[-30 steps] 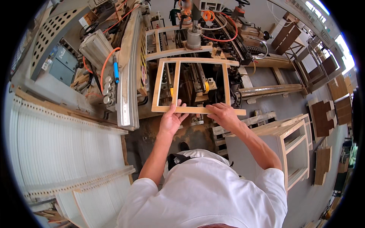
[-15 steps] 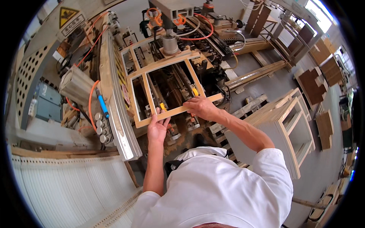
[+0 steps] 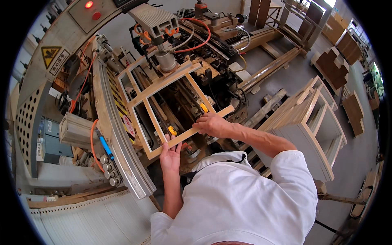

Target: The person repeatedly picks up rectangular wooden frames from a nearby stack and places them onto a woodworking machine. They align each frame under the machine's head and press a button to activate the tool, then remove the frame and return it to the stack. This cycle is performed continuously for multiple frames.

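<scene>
A pale wooden frame point(image 3: 185, 135) with several openings lies across a machine, its near rail toward me. My left hand point(image 3: 170, 157) is palm up at the near rail's left part, closed on it with fingertips along its edge. Farther right, my right hand point(image 3: 214, 125) grips the same rail from above, its fingers curled over the wood. A round metal press cylinder point(image 3: 166, 61) stands over a middle rail of the frame; I cannot tell whether it presses on it. Two yellow machine parts, one point(image 3: 172, 130) near my left fingers and one point(image 3: 203, 108) beyond my right hand, show through or beside the frame.
A stack of wooden frames point(image 3: 302, 134) stands to my right. On the left run a metal rail point(image 3: 132, 179), an orange hose point(image 3: 93, 143) and a blue handheld tool point(image 3: 105, 145). A control panel point(image 3: 92, 18) with a lit red lamp is at upper left.
My view has shifted, bringing the control panel into sight at upper left. Both hands keep their hold on the frame, which shows little movement against the machine.
</scene>
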`<state>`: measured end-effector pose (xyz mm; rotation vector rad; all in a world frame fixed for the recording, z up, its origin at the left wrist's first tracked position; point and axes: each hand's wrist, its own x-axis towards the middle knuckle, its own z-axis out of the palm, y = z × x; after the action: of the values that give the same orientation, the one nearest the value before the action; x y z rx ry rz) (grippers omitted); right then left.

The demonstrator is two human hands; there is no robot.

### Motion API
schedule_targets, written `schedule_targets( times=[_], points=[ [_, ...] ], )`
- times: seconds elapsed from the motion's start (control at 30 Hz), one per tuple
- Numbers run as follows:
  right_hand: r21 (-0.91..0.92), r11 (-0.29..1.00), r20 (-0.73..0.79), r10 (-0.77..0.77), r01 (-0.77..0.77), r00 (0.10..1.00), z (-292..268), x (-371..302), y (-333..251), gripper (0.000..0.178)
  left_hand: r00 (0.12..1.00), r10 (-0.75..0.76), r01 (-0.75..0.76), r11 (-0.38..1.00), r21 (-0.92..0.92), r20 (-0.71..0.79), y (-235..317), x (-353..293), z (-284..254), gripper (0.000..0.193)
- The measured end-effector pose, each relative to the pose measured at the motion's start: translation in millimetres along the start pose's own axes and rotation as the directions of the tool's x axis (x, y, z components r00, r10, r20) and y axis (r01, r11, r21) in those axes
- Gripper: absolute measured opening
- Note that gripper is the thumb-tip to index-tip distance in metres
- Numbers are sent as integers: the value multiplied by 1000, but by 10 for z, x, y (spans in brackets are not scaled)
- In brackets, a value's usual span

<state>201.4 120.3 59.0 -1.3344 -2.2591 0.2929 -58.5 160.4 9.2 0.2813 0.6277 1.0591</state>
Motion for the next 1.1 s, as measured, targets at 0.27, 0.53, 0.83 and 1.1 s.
schedule_targets(
  times=[0.27, 0.53, 0.83, 1.1],
  points=[
    [39, 999, -14, -29, 30, 999, -18, 7, 29, 32, 1000, 0, 0, 1000, -13, 8, -11, -55, -3, 37],
    [14, 1000, -38, -20, 20, 999, -61, 83, 57, 30, 1000, 8, -8, 1000, -28, 24, -18, -7, 39, 39],
    [50, 994, -40, -91, 93, 995, -64, 173, 261, 31, 999, 37, -37, 999, -22, -21, -59, 66, 126, 34],
    [74, 995, -52, -63, 67, 997, -132, 196, 193, 31, 999, 48, -48, 999, -18, -4, -12, 29, 114, 36]
  ],
)
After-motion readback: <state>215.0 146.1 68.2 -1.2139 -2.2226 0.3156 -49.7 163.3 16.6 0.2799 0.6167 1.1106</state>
